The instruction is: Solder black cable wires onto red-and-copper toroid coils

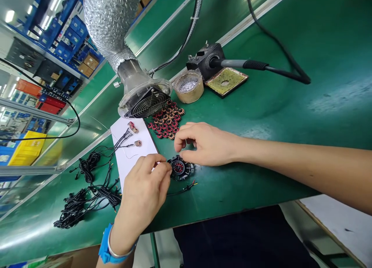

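A round black part (179,168) with a ring of red copper windings at its centre lies on the green bench. My left hand (149,178) is closed in a pinch at the left rim of this part; the fingertips partly hide that edge. Just above its upper right side, my right hand (203,144) has curled fingers, with a gap between thumb and fingers and nothing visible in it. A short black cable (183,190) with coloured wire ends lies below the part. Behind it is a pile of small red and copper wound coils (167,120).
A fume extractor hood (145,99) hangs over the bench. Behind the coils stand a round solder tub (188,86), a yellow sponge tray (226,82) and a soldering iron (238,63) in its holder. White paper (132,151) and bundled black cables (75,208) lie to the left.
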Motion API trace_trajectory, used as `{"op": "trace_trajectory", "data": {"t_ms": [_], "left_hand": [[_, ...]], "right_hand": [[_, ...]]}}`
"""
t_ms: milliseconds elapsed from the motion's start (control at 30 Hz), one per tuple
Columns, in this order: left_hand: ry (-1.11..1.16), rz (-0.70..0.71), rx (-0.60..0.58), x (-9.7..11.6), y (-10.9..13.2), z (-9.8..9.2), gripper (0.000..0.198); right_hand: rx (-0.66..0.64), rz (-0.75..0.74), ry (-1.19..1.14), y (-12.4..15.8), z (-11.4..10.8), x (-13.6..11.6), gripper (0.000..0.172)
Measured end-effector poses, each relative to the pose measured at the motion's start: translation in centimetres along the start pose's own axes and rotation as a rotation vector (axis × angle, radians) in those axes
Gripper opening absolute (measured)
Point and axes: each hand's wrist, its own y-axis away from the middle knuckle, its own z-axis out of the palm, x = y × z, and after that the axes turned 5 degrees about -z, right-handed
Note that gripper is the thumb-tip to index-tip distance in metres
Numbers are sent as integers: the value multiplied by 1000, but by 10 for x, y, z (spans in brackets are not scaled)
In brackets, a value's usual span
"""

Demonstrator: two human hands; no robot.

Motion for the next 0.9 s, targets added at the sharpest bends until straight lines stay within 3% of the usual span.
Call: {"op": "trace_trajectory", "data": {"t_ms": [567,900], "left_hand": [[-108,48,-20,9,-6,-3,8],[-59,67,-31,12,-13,-3,9]], "right_hand": [[27,3,-4,-1,-4,-4,9],[17,4,-17,-2,-4,-4,9]]}}
